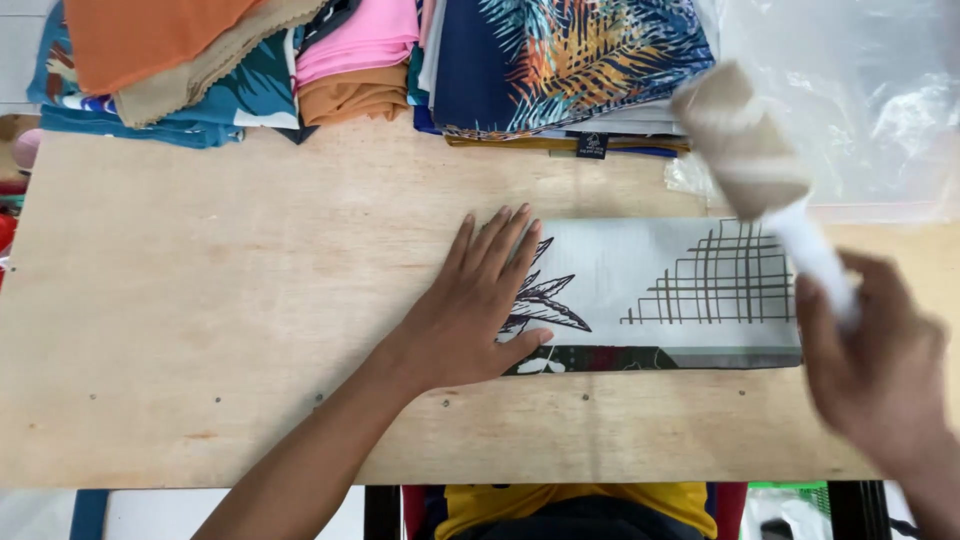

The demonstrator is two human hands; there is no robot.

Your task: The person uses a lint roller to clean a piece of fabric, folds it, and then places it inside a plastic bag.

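A folded grey cloth (660,290) with a dark leaf print and a grid pattern lies flat on the plywood table (200,330). My left hand (475,305) rests palm-down on the cloth's left end, fingers spread. My right hand (880,385) at the right edge grips the white handle of a lint roller (745,145), whose beige roll is raised above the cloth's far right corner and blurred by motion.
Stacks of folded fabrics line the far edge: orange and tan cloth (170,50), pink cloth (360,40), and a navy tropical print (570,60). Clear plastic bags (860,100) lie at the back right. The table's front edge runs near my body.
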